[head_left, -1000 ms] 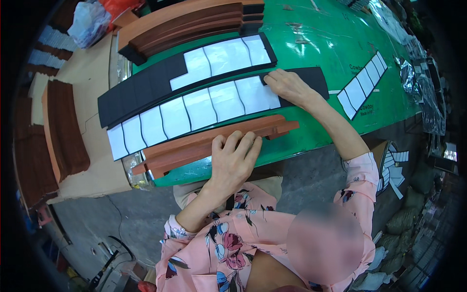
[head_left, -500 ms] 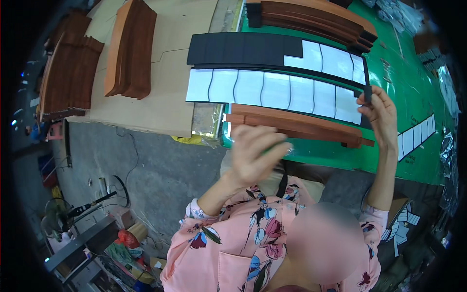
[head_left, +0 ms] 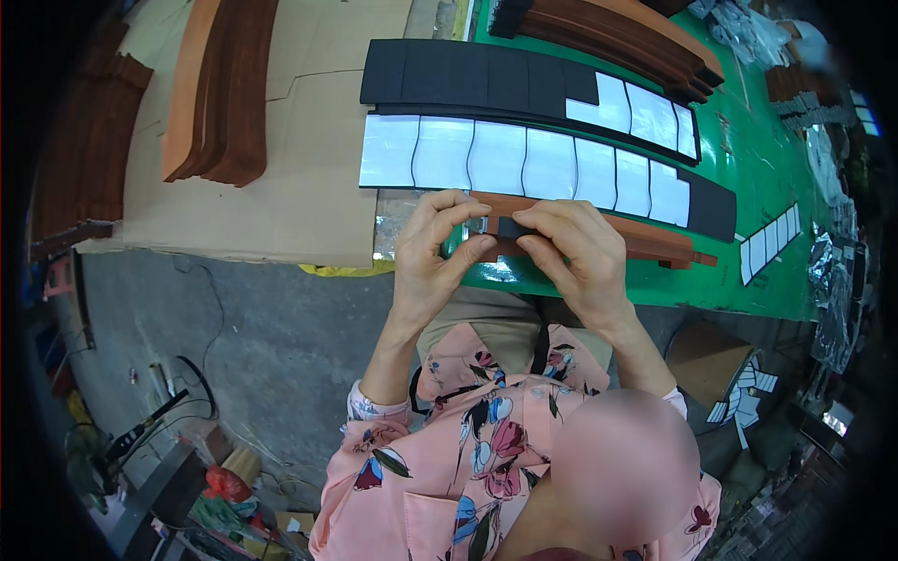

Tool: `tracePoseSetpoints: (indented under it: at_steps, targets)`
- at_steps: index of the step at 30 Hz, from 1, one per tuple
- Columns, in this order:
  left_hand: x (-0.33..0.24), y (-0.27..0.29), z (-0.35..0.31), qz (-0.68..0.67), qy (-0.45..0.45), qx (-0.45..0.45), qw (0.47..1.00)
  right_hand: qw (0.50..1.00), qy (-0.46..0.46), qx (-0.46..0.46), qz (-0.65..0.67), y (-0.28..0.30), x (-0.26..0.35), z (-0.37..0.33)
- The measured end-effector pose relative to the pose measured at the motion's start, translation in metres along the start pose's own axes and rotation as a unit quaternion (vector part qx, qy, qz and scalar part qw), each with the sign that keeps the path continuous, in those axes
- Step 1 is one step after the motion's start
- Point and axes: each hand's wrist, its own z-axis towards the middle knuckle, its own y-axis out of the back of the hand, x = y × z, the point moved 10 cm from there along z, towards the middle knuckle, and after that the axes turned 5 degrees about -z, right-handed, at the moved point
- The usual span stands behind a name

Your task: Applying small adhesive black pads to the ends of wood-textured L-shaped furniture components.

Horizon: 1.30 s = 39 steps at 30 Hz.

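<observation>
Nearest, the right hand (head_left: pixel 582 257) has thumb and fingers clamped on a small black piece (head_left: pixel 512 227), held up in front of the table's near edge; pinched by so little, it could slip free and drop if the fingertips ease or pull unevenly. The left hand (head_left: pixel 435 248) brings thumb and forefinger close to the piece's other end, curved toward each other; whether they grip anything cannot be told, and a hasty tug there might bend or tear so small a piece. Just beyond the hands, the brown moulding (head_left: pixel 645 245) lies lengthwise on the green table cover (head_left: pixel 655 292), partly hidden by them; a knuckle or wrist brushing it could knock it askew, its surface looking smooth. Behind that, the long sheet with white panels (head_left: pixel 552 173) lies close by, so a stray forearm could drag it or lift a panel's edge. Farther back rests a mostly black sheet (head_left: pixel 440 73), near enough to the white-panelled one that a shove might slide both toward the stacked brown mouldings (head_left: pixel 599 42) at the far side.
</observation>
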Motion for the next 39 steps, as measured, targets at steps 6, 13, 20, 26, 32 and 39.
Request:
tracePoseSetpoints:
  at_steps: [6, 13, 20, 26, 32, 39]
  targets:
    - [0.006, -0.001, 0.005, -0.057, 0.007, 0.018, 0.998, 0.999, 0.002, -0.002, -0.039, -0.005, 0.005, 0.000]
    - [0.006, -0.002, 0.007, -0.046, -0.011, 0.021, 0.999, 0.998, -0.005, 0.000, -0.059, -0.006, 0.007, 0.002]
    - [0.005, -0.002, 0.007, -0.025, -0.010, 0.030, 0.999, 0.998, -0.004, -0.011, -0.069, -0.007, 0.009, 0.001]
    - [0.003, -0.002, 0.008, -0.037, -0.025, 0.018, 0.999, 0.997, -0.007, -0.008, -0.074, -0.007, 0.010, 0.002]
    - [0.001, -0.001, 0.007, -0.026, -0.035, 0.015, 0.999, 0.997, -0.004, -0.021, -0.071, -0.008, 0.010, 0.001]
    - [-0.007, 0.001, 0.008, -0.040, -0.040, -0.007, 0.998, 0.997, -0.007, -0.032, -0.070, -0.007, 0.006, -0.003]
